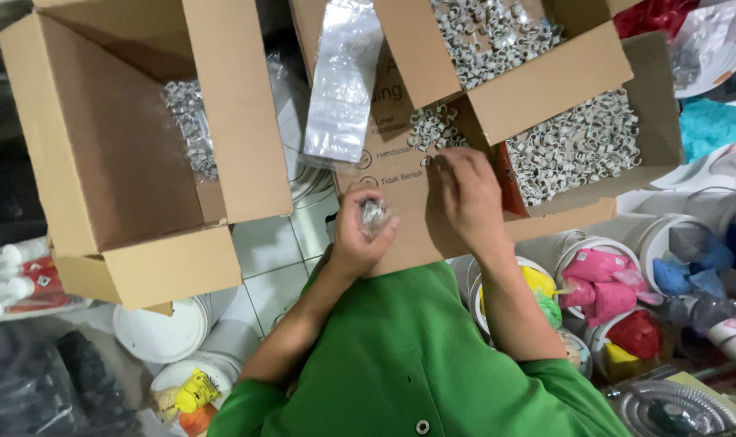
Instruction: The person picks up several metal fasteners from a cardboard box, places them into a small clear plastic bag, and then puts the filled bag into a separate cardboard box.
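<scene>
My left hand (360,235) grips a small clip bundle (374,214); right hand (465,190), fingers loose, picks at loose clips (433,128) on cardboard flap (400,186). Box (574,146) w/ clips full, lots left.

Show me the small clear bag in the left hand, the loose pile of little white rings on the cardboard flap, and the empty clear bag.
Small clear bag (374,215), head view, its crumpled top.
Pile of white rings (433,128), head view, middle of the heap.
Empty clear bag (344,81), head view, its flat middle.

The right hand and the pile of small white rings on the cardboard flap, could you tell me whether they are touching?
Touching. The head view shows the right hand's fingertips resting on the lower edge of the white rings on the cardboard flap.
</scene>
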